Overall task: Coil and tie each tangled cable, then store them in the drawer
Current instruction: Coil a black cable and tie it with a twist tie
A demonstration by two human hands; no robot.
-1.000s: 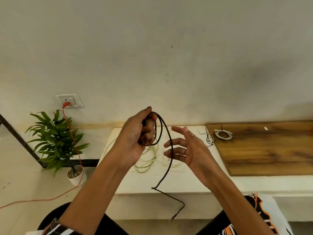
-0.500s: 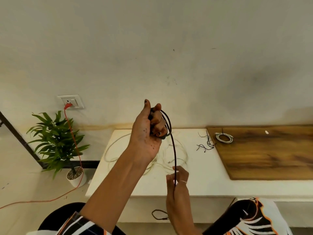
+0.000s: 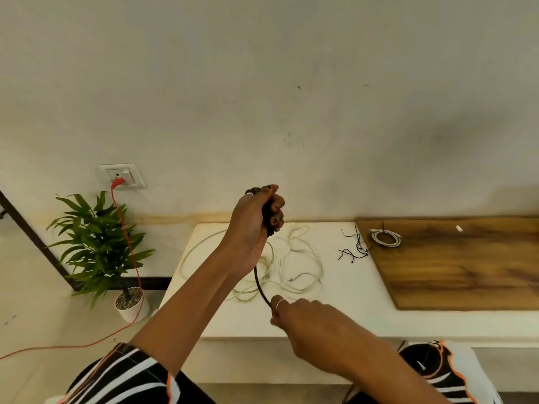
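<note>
My left hand [image 3: 258, 221] is raised above the white table [image 3: 350, 293] and grips a small coil of the black cable [image 3: 260, 285] in its fist. A free length of that cable runs down from the fist to my right hand [image 3: 303, 319], which pinches it lower down near the table's front. Tangled cream-white cables [image 3: 297, 266] lie spread on the table behind my hands. A neat white coiled cable [image 3: 385, 238] rests on the wooden board [image 3: 466, 266] at the right. The drawer is not in view.
Thin black wire ties [image 3: 354, 247] lie by the board's left edge. A potted plant [image 3: 99, 252] stands on the floor at left. An orange cord [image 3: 128, 258] hangs from the wall socket [image 3: 122, 175] to the floor. The wall is right behind the table.
My right hand moved from open beside the coil to pinching the hanging black cable low down. My left hand rose and closed into a fist around the coil.
</note>
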